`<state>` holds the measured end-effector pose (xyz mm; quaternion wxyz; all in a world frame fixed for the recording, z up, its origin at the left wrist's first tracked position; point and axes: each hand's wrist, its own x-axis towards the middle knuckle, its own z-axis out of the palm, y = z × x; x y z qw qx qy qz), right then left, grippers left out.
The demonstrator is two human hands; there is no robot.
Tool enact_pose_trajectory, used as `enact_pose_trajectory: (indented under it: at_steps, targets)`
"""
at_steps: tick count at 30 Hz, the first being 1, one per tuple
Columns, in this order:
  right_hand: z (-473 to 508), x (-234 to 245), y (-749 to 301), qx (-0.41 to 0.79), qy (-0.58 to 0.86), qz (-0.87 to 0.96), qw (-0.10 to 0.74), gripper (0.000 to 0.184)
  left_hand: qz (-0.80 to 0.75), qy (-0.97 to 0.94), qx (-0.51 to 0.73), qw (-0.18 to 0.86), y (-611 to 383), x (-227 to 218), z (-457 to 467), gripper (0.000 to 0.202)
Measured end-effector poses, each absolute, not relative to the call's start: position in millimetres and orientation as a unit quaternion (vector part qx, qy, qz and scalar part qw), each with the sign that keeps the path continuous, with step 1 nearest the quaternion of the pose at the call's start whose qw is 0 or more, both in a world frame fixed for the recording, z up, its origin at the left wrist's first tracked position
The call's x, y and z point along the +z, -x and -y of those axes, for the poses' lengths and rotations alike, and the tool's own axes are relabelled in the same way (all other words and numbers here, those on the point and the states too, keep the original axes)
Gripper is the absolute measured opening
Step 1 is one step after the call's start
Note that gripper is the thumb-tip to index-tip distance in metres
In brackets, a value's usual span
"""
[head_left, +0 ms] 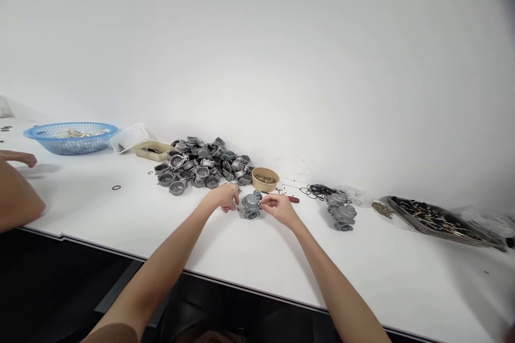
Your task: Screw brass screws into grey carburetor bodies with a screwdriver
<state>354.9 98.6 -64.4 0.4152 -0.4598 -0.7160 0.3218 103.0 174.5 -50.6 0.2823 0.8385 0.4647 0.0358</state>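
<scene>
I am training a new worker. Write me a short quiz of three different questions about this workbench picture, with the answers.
1. True or false: both hands touch the grey casting on the table.
2. What stands just behind the casting? A) blue basket B) tan bowl C) metal tray
3. Fill in: the black rings lie to the ____ of the bowl.

Key
1. False: the right hand touches it; the left hand is just beside it, contact unclear.
2. B, the tan bowl; the blue basket is far left, the metal tray far right.
3. Right: the black rings.
</scene>
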Motion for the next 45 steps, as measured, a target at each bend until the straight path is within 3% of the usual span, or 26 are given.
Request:
enact_pose_trajectory:
  at_steps: [7,13,20,29,45]
  targets:
    - [-95.9,-60.2,-350.3,0.311,0.460,0.720,0.417,0.024,-0.462,-0.861,0.025,0.211,-123.1,-60.3,-168.6,0.014]
    - [-92.5,-56.7,-349.9,0.315,0.461,0.721,0.411,0.024,-0.472,-0.865,0.051,0.165,-129.9,-67.2,-166.3,0.023]
    - [-91.6,-56.3,-350.6,0.318,0.461,0.719,0.411,0.029,-0.465,-0.867,0.061,0.170,-130.8,-67.9,-168.3,0.005]
    - [-94.7,-61.5,-351.0,0.303,0.455,0.733,0.404,0.024,-0.509,-0.846,0.087,0.134,-137.8,-60.4,-156.6,0.039]
    - [-101.4,-69.3,-356.8,0.250,0.453,0.740,0.430,0.022,-0.482,-0.857,0.106,0.150,-142.0,-70.2,-154.4,0.029]
